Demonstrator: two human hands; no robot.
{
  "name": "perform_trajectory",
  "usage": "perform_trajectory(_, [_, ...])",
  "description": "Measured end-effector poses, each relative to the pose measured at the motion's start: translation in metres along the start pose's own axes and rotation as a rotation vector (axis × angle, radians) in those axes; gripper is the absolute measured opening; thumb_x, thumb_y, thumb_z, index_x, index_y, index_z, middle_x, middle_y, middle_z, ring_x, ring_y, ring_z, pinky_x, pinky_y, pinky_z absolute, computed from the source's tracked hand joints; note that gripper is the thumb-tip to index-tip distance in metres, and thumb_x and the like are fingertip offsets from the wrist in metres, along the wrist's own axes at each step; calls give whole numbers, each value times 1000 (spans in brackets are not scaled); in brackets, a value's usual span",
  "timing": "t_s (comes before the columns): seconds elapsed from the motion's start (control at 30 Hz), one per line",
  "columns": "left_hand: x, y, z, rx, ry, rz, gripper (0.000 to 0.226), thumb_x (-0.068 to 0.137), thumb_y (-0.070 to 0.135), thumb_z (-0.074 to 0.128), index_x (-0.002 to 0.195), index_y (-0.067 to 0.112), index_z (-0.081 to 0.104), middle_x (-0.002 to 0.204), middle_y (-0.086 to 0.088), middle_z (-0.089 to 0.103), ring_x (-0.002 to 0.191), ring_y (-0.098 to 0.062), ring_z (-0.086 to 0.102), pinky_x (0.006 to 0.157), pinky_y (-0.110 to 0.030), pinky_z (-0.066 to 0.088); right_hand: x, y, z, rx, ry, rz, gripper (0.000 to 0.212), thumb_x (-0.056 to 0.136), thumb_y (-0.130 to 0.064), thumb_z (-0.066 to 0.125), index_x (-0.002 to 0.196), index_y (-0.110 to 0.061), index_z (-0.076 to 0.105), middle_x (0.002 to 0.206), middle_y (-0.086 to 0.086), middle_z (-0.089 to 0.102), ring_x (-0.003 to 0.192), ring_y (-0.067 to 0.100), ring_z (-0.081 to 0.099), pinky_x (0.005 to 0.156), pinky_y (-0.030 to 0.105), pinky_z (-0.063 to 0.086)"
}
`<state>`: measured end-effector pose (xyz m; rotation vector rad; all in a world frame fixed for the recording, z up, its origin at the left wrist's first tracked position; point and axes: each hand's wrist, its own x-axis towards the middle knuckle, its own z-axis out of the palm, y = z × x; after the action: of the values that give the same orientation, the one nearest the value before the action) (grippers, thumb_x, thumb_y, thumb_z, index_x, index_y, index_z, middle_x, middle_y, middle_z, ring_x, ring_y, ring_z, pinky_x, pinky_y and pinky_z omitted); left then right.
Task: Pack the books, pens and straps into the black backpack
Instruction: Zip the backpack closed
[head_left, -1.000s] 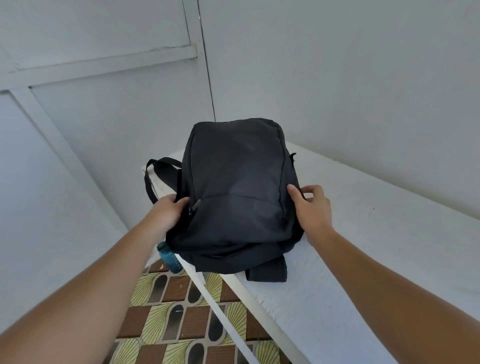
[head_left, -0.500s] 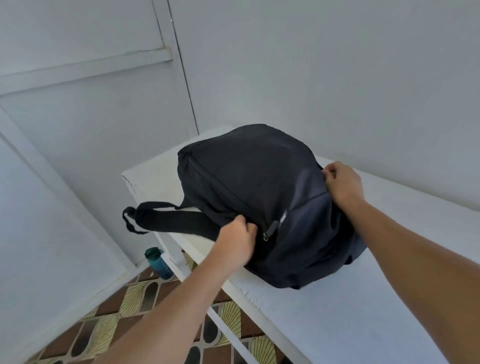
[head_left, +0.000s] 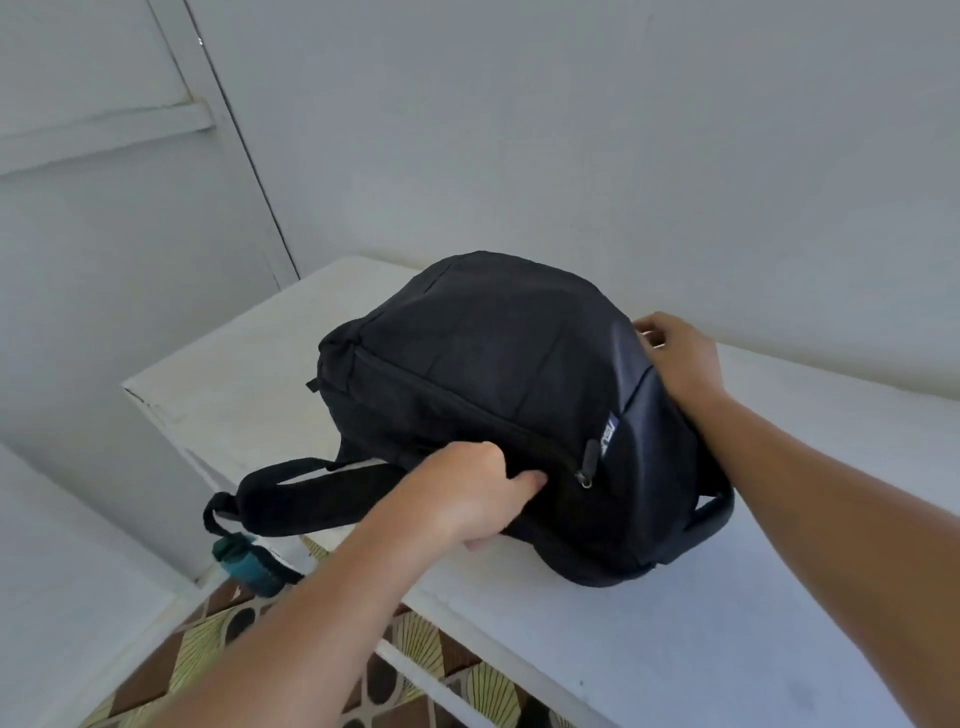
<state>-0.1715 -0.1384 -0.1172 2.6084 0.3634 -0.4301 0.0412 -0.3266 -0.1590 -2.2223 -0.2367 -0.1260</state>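
We have both hands on the bag, and it is zipped shut on the table.

Our black backpack (head_left: 498, 405) lies on its side on the white table (head_left: 727, 649), near the corner, one shoulder strap (head_left: 311, 493) trailing off the edge above a teal bottle (head_left: 247, 566) on the floor. Our left hand (head_left: 467, 493) curls round the fabric at the near edge, thumb pressed just beside the zip pull (head_left: 589, 462), probably to steady the bag. Our right hand (head_left: 675, 358) reaches over the far side, fingers pinching the cloth there. Both arms stretch forward, braced either side. No books or pens are in sight, so we guess they are either inside or elsewhere.
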Motion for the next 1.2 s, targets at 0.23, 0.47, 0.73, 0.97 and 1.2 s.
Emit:
perform_trajectory(0.23, [5, 45, -103, 459, 330, 322, 25, 95, 34, 54, 81, 13, 54, 78, 0, 61, 66, -18, 53, 62, -33, 42, -32, -16, -27, 177, 208, 150, 16, 100, -36, 59, 98, -25, 71, 87, -10, 71, 82, 14, 65, 73, 29, 45])
perform_trajectory(0.47, [110, 37, -142, 503, 506, 558, 29, 103, 44, 48, 117, 22, 59, 116, -4, 60, 106, -28, 57, 90, -49, 52, -67, -51, -32, 368, 411, 323, 17, 103, -32, 58, 112, -19, 66, 93, -10, 66, 81, 9, 61, 64, 25, 42])
perform_trajectory(0.73, [153, -2, -161, 247, 180, 575, 71, 96, 73, 38, 142, 22, 53, 142, -4, 57, 128, -28, 53, 98, -39, 44, -105, -127, 20, 343, 729, 448, 18, 103, -33, 56, 116, -25, 63, 102, -13, 67, 91, 10, 64, 77, 32, 48])
perform_trajectory(0.97, [170, 7, -171, 154, 19, 622, 87, 90, 64, 51, 161, 21, 27, 167, -2, 27, 152, -27, 28, 117, -39, 28, -144, -172, 90, 296, 1201, 788, 51, 96, -37, 63, 142, -30, 40, 145, 11, 34, 135, 33, 36, 112, 45, 37])
perform_trajectory(1.2, [186, 4, -176, 95, -229, 483, 112, 71, 86, 53, 160, 25, 25, 166, -4, 26, 150, -32, 30, 120, -52, 29, -149, -178, 127, 972, 1284, 1194, 113, 82, -53, 83, 160, -18, 10, 160, 12, 24, 143, 33, 35, 117, 38, 33])
